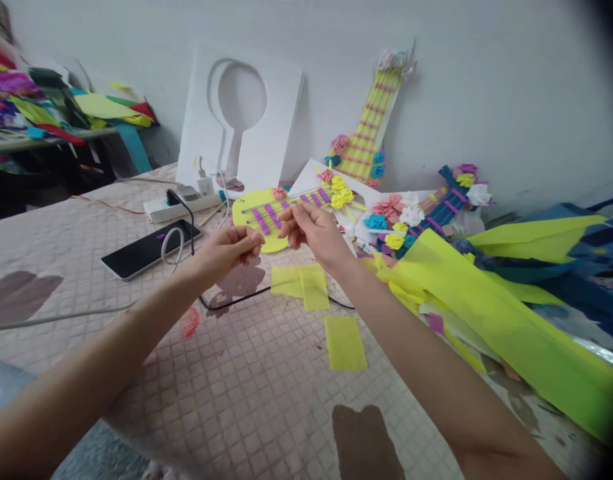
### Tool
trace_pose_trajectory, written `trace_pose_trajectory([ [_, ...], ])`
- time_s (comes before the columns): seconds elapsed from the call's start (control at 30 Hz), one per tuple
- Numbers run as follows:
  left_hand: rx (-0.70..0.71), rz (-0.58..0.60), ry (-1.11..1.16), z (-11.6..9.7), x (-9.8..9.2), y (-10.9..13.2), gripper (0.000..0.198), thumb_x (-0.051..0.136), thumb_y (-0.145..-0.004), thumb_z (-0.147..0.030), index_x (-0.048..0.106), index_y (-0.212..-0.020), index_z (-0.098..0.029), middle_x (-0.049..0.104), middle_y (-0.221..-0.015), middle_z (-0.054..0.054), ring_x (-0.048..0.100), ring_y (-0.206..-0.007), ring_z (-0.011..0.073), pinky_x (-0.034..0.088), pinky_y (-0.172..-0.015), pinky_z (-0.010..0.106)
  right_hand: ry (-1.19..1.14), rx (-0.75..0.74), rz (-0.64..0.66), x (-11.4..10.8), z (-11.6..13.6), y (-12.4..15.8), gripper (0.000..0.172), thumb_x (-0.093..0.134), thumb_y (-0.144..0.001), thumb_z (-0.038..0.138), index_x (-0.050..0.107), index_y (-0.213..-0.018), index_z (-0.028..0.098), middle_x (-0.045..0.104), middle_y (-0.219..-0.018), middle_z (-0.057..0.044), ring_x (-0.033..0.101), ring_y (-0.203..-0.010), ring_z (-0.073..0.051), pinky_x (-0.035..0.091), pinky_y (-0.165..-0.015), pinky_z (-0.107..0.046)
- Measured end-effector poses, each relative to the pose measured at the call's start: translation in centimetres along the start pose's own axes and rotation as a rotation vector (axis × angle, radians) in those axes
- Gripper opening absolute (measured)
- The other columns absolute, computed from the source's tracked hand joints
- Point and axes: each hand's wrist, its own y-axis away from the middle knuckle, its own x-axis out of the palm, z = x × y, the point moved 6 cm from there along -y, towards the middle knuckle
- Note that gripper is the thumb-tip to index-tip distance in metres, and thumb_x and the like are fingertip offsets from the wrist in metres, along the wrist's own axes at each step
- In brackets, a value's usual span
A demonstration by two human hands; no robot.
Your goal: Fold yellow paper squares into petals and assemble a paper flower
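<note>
My left hand [236, 245] hovers above the table with thumb and fingertips pinched. Close to its right, my right hand [313, 230] is pinched too, fingers curled. I cannot make out what, if anything, lies between the fingers of either one. Behind them lies a yellow guitar-shaped paper craft [262, 200] with purple strips, thin strings and paper flowers, partly hidden by the hands. Below the hands, overlapping yellow paper pieces [313, 287] lie across a black cable, and a separate yellow paper rectangle [347, 343] rests nearer to me.
At left are a black-screened phone [149, 252] and a white power strip [183, 205] with cables. A white cut-out board [281, 107] and a yellow paper guitar [369, 133] lean on the wall. At right are a blue paper guitar [443, 210] and long yellow paper sheets [506, 333].
</note>
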Motion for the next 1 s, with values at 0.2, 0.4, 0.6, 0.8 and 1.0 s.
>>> trace_pose_trajectory([
  [0.2, -0.046, -0.010, 0.077, 1.4, 0.2, 0.0, 0.026, 0.059, -0.085, -0.033, 0.047, -0.070, -0.016, 0.036, -0.051, -0.007, 0.033, -0.040, 0.0030, 0.023, -0.040, 0.015, 0.122, 0.071, -0.005, -1.1, -3.0, 1.0, 0.027, 0.052, -0.088, 0.042, 0.058, -0.078, 0.017, 0.062, -0.067, 0.001, 0.051, -0.044, -0.004, 0.039, -0.043, -0.018],
  [0.4, -0.135, -0.090, 0.021, 3.3, 0.4, -0.1, 0.015, 0.068, -0.077, -0.024, 0.059, -0.071, -0.013, 0.062, -0.066, 0.002, 0.058, -0.057, 0.0079, 0.044, -0.055, 0.018, 0.210, 0.053, 0.069, -0.6, -3.4, 2.1, 0.016, 0.058, -0.082, 0.033, 0.056, -0.077, 0.018, 0.062, -0.069, 0.002, 0.050, -0.047, -0.005, 0.043, -0.048, -0.020],
  [0.6, -0.233, -0.101, 0.131, 4.4, 0.4, 0.0, 0.008, 0.068, -0.078, -0.020, 0.067, -0.081, -0.013, 0.071, -0.083, 0.009, 0.068, -0.074, 0.0150, 0.054, -0.068, 0.024, 0.277, 0.011, 0.063, -0.5, -4.0, 1.9, 0.013, 0.056, -0.082, 0.029, 0.056, -0.077, 0.017, 0.059, -0.068, 0.002, 0.049, -0.046, -0.005, 0.042, -0.046, -0.020],
  [0.8, -0.299, -0.127, 0.253, 4.7, 0.6, 0.1, 0.016, 0.055, -0.088, -0.020, 0.067, -0.088, -0.010, 0.070, -0.082, 0.011, 0.068, -0.076, 0.0144, 0.054, -0.075, 0.026, 0.334, 0.014, 0.055, -0.6, -4.6, 2.1, 0.015, 0.052, -0.085, 0.030, 0.058, -0.081, 0.017, 0.060, -0.070, 0.001, 0.051, -0.047, -0.006, 0.042, -0.047, -0.021],
  [1.0, -0.124, -0.131, 0.077, 4.0, 0.1, 0.2, 0.027, 0.069, -0.077, -0.031, 0.052, -0.063, -0.015, 0.050, -0.052, -0.003, 0.043, -0.044, 0.0042, 0.033, -0.042, 0.015, 0.362, 0.014, 0.042, -0.5, -4.8, 2.4, 0.017, 0.052, -0.085, 0.033, 0.058, -0.084, 0.018, 0.062, -0.075, 0.000, 0.052, -0.047, -0.006, 0.042, -0.045, -0.020],
])
